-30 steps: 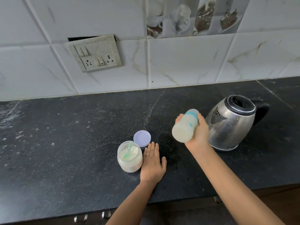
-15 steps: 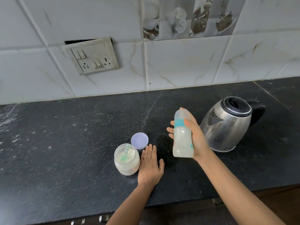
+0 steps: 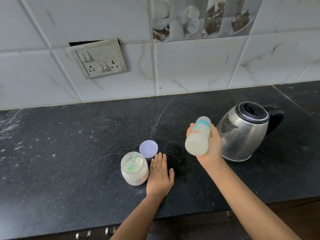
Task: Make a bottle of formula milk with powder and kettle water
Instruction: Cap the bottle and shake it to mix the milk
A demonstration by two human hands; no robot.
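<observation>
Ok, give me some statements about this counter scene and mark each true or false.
1. The right hand has the baby bottle in its grip, tilted, off the countertop. True.
2. The powder jar is closed. False: its lilac lid lies on the countertop behind it.
3. The left hand lies flat beside the jar. True.
4. The kettle stands left of the jar. False: it stands to the right, past the bottle.
</observation>
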